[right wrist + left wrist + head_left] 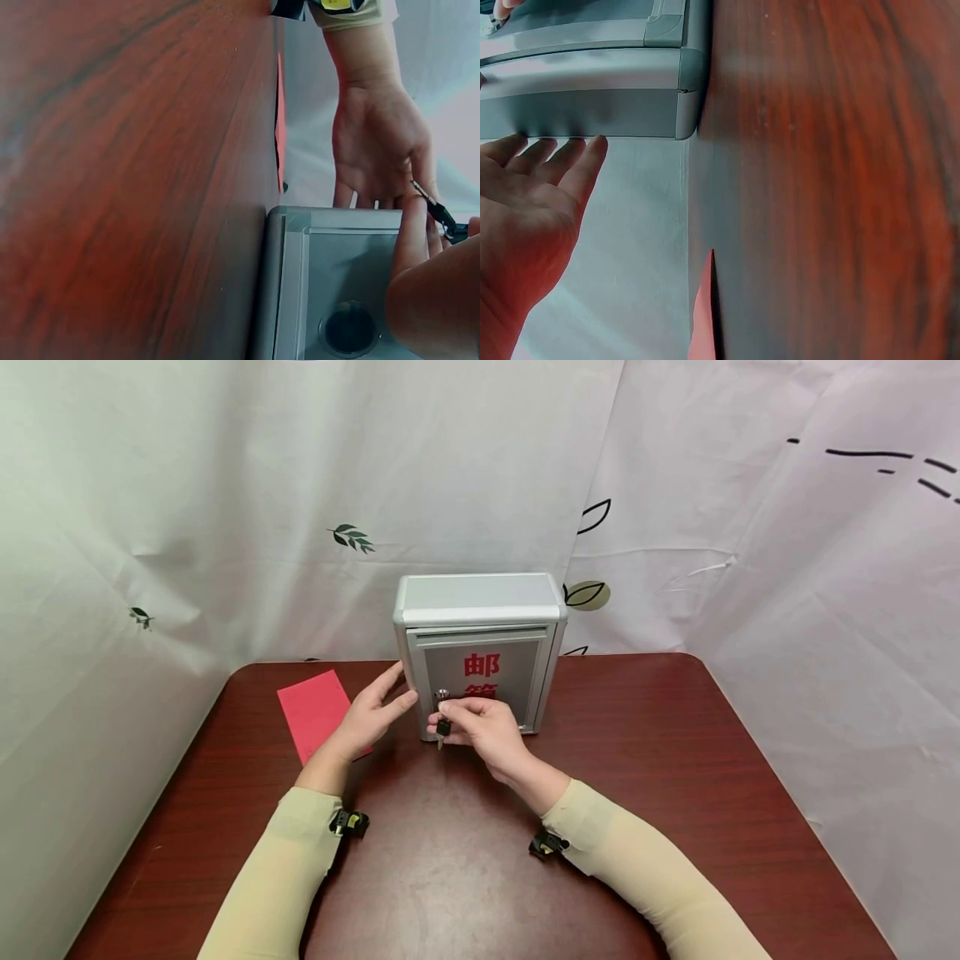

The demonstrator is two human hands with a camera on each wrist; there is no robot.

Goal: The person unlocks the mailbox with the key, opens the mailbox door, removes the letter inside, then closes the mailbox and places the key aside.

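A silver-grey metal mailbox (480, 597) stands upright at the back of the table, red characters (482, 665) on its front door. My left hand (377, 706) rests against its left side, fingers fairly straight and thumb near the front edge; in the left wrist view the fingertips touch the side panel (592, 109). At the door's lock (442, 694), my right hand (483, 727) pinches a key between thumb and index finger. A second key (442, 729) with a black head hangs below it. The pinched key is mostly hidden by the fingers.
A red envelope (315, 710) lies on the dark red wooden table (465, 877), left of the mailbox and partly behind my left forearm. White patterned curtains (480, 468) enclose the back and sides. Small black devices (550, 843) are strapped to both sleeves.
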